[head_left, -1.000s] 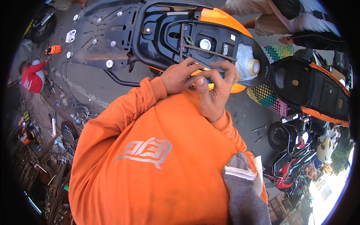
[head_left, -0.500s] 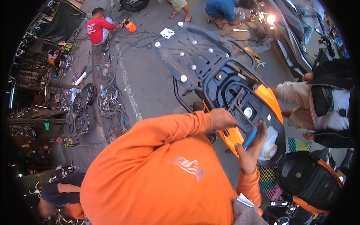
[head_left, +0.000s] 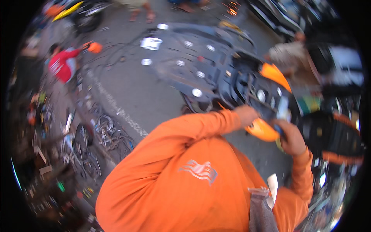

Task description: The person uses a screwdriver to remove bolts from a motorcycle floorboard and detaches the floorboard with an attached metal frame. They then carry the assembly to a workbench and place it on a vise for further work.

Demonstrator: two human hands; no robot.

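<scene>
Ahead of me is the rear of a motorcycle with orange side panels (head_left: 263, 130) and an open dark seat well. A broad black rack plate (head_left: 168, 52) with several pale round fittings extends from it to the far left. My left hand (head_left: 247, 115) is closed at the well's near edge, against a dark piece (head_left: 264, 110); its grip is blurred. My right hand (head_left: 293, 138) is curled around a blue-handled tool (head_left: 278, 130), beside the orange panel. The tool's working end cannot be made out. A clear plastic bag (head_left: 284, 106) lies at the well's right end.
A detached seat (head_left: 328, 135) lies at the right. Someone in red (head_left: 63, 65) crouches at the left, beside an orange container (head_left: 94, 47). Tools and metal parts (head_left: 112, 131) litter the left side. Sparks (head_left: 231, 7) fly at the top; another person (head_left: 290, 58) is close at the right.
My view has turned, and the picture is blurred. My right hand has gone from spread fingers to a closed grip on the blue handle. My left hand stays at the seat well.
</scene>
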